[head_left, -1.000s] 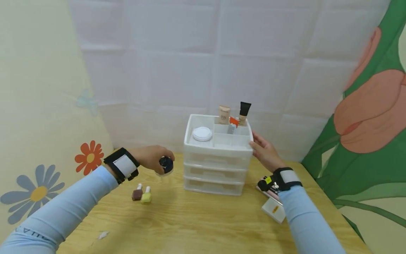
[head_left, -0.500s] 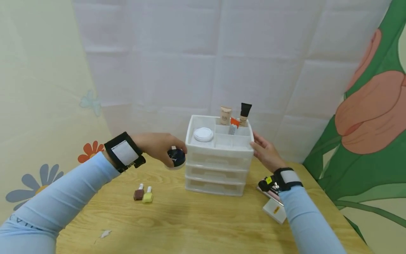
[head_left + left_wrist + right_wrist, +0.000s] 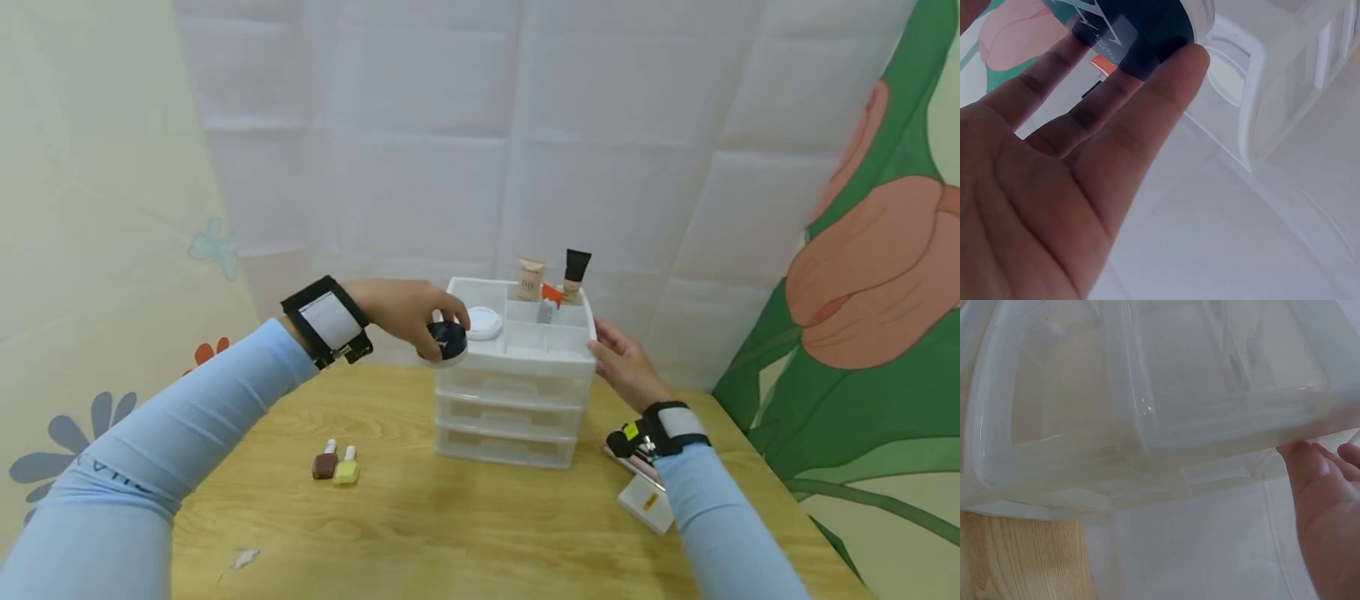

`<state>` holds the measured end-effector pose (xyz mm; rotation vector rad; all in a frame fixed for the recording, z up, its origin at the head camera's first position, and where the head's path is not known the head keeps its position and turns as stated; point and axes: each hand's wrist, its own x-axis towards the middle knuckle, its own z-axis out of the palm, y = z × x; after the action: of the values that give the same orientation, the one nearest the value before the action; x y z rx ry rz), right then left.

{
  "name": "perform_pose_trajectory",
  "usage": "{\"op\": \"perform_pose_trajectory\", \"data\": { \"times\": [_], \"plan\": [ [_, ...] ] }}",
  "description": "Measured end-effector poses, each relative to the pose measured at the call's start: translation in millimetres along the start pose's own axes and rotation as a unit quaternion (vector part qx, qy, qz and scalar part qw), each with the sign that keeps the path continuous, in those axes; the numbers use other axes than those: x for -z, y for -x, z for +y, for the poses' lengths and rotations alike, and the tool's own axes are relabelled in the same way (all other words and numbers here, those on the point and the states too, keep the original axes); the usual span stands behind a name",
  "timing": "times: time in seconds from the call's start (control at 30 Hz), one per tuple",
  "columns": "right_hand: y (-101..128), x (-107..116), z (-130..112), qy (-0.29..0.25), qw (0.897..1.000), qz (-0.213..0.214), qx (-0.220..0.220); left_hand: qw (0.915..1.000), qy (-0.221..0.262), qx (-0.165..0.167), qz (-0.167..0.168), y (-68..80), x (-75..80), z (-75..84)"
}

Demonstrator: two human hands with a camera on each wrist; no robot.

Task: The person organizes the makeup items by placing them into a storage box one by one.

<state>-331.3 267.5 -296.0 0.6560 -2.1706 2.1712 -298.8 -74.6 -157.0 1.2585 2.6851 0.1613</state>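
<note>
My left hand (image 3: pixel 420 315) pinches a round cosmetic case (image 3: pixel 447 340) by its edges, between thumb and fingertips. The case has a dark navy top with pale lettering and a white lower part; the left wrist view shows its navy face (image 3: pixel 1147 31) up close. It is held at the front left corner of a white drawer organizer (image 3: pixel 513 400), overlapping the rim in the head view. A white round compact (image 3: pixel 484 323) lies in the organizer's left top compartment. My right hand (image 3: pixel 628 365) rests on the organizer's right side, thumb near the front corner, fingers extended along the side.
Upright in the top compartments are a beige tube (image 3: pixel 530 279), a black-capped tube (image 3: pixel 575 275) and an orange-topped item (image 3: pixel 552 296). Brown (image 3: pixel 325 464) and yellow (image 3: pixel 347 469) nail polish bottles stand at left. A white box (image 3: pixel 647 503) lies near my right wrist.
My left hand has carried the dark-topped case rightward and up, from above the table to the organizer's front left corner. My right hand stays at the organizer's side.
</note>
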Motion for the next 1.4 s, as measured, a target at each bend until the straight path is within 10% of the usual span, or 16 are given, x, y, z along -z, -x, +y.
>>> {"op": "perform_pose_trajectory", "data": {
  "times": [0.83,1.4],
  "plan": [
    [4,-7,6,-0.013,1.0,0.006,0.017,0.9972,-0.013,0.064,0.036,-83.6,18.4,-27.7],
    [0,-21,5,0.003,1.0,0.007,0.003,0.9906,-0.021,0.131,0.031,-98.3,4.2,-53.9]
  ]
}}
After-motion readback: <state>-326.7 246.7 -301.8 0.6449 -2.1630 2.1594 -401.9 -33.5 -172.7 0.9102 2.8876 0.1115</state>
